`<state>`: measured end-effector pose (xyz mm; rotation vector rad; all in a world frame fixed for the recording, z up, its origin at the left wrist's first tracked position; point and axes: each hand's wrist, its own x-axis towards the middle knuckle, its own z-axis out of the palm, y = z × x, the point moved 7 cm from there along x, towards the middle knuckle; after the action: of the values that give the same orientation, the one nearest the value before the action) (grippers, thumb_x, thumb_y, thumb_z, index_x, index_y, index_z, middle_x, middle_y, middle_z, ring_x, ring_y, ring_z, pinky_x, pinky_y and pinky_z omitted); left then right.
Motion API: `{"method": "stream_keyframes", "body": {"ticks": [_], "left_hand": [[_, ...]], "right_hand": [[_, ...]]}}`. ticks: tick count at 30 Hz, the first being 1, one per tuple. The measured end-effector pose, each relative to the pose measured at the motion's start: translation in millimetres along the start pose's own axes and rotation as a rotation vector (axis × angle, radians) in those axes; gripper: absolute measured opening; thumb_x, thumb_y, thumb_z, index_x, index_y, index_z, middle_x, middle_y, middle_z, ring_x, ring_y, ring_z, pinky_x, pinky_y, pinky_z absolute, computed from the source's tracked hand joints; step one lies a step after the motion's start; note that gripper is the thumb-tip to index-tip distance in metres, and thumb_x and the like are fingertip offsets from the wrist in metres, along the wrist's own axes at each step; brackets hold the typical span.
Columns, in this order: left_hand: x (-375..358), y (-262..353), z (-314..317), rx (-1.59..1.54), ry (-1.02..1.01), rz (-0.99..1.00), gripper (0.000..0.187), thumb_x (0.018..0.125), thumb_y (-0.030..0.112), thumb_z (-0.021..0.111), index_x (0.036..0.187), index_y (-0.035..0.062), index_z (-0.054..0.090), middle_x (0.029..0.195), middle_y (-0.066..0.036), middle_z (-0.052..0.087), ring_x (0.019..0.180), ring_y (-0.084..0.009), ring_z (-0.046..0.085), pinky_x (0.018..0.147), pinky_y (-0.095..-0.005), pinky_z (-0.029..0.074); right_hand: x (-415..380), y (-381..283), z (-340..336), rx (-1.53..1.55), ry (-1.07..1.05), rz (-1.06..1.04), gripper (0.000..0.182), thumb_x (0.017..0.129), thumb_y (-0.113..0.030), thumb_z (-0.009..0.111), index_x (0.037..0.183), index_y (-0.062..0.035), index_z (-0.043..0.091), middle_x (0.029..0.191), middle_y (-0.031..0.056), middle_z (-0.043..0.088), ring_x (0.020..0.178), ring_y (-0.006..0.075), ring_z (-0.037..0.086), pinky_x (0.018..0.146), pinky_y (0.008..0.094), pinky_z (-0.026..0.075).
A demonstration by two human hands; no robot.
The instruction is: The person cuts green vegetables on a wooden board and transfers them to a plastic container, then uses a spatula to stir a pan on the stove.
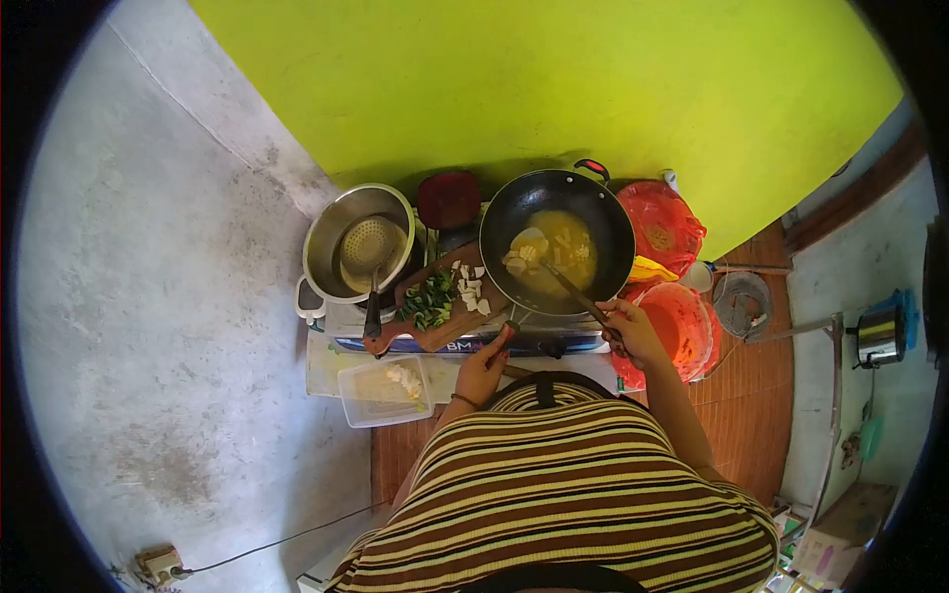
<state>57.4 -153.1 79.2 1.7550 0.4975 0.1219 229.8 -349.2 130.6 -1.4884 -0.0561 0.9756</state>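
Note:
A black wok (500, 215) sits on the stove and holds yellowish broth with pale pieces in it. My right hand (633, 334) is closed round the dark handle of a ladle (578, 295), whose head is partly sunk in the broth. At the wok's near side, my left hand (479, 376) is closed on the wok's handle (513, 322). Left of the wok, a wooden cutting board (435, 339) carries chopped green leaves (428, 300) and cut white pieces (470, 287).
A steel pot (318, 242) with a skimmer (369, 245) in it stands at the left on the stove (474, 343). A clear plastic box (361, 405) is below the board. Red tubs (682, 326) and a grey bucket (742, 302) stand at the right. The green wall (554, 79) rises behind.

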Motion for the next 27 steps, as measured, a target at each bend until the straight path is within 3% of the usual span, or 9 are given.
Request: {"method": "stream_keyframes", "body": {"ticks": [5,8,14,17,20,23,27], "left_hand": [[0.7,-0.3,-0.4,0.046,0.014,0.045,0.046,0.090,0.011,0.050,0.133,0.0244,0.042,0.113,-0.001,0.059,0.078,-0.0059,0.050,0.073,-0.0212,0.043],[0.4,0.1,-0.5,0.030,0.014,0.027,0.049,0.088,0.006,0.049,0.133,0.0239,0.041,0.119,0.001,0.059,0.085,-0.0056,0.057,0.090,-0.0219,0.036],[0.3,-3.3,0.3,0.011,-0.010,-0.053,0.049,0.088,0.009,0.050,0.133,0.0265,0.041,0.117,0.001,0.059,0.089,-0.0069,0.058,0.090,-0.0221,0.037],[1.8,-3.9,-0.1,0.066,0.006,0.000,0.049,0.088,0.009,0.050,0.132,0.0283,0.040,0.118,0.001,0.059,0.092,-0.0088,0.059,0.088,-0.0233,0.039],[0.7,2.5,-1.1,0.056,0.026,0.030,0.049,0.087,0.010,0.051,0.132,0.0290,0.041,0.117,0.001,0.059,0.092,-0.0121,0.061,0.086,-0.0248,0.041],[-0.1,5.5,-2.2,0.148,0.046,0.066,0.049,0.087,0.011,0.051,0.132,0.0296,0.041,0.116,-0.001,0.059,0.093,-0.0147,0.062,0.086,-0.0258,0.042],[-0.6,-1.7,-1.1,0.089,0.011,-0.028,0.047,0.088,0.012,0.051,0.132,0.0268,0.042,0.116,-0.002,0.059,0.090,-0.0125,0.059,0.084,-0.0234,0.041]], "right_hand": [[-10.6,-3.2,-11.4,-0.184,0.049,-0.137,0.029,0.083,-0.006,0.049,0.112,-0.0061,0.054,0.057,0.0004,0.048,0.039,0.0067,0.040,0.035,0.0204,0.031],[-15.4,-8.5,-13.6,-0.260,0.112,-0.184,0.029,0.083,-0.006,0.050,0.111,-0.0061,0.055,0.057,-0.0006,0.047,0.041,0.0062,0.040,0.036,0.0206,0.032],[-15.9,-9.8,-8.7,-0.323,0.038,-0.230,0.032,0.080,-0.006,0.051,0.111,-0.0074,0.057,0.058,-0.0007,0.049,0.044,0.0059,0.042,0.039,0.0215,0.033],[-17.5,-9.8,-5.5,-0.508,0.076,-0.205,0.033,0.078,-0.006,0.052,0.110,-0.0077,0.058,0.059,0.0026,0.052,0.048,0.0102,0.047,0.043,0.0257,0.036],[-20.8,-20.6,-2.5,-0.737,0.242,-0.402,0.034,0.077,-0.007,0.052,0.110,-0.0074,0.058,0.061,0.0070,0.052,0.052,0.0163,0.051,0.050,0.0298,0.040],[-15.0,-19.7,-13.1,-0.687,0.336,-0.419,0.032,0.077,-0.009,0.052,0.109,-0.0065,0.057,0.068,0.0132,0.058,0.058,0.0241,0.056,0.057,0.0341,0.043],[-30.0,-48.6,-17.3,-0.858,0.499,-0.490,0.031,0.078,-0.010,0.051,0.108,-0.0054,0.057,0.081,0.0176,0.062,0.067,0.0291,0.060,0.063,0.0370,0.046]]}}
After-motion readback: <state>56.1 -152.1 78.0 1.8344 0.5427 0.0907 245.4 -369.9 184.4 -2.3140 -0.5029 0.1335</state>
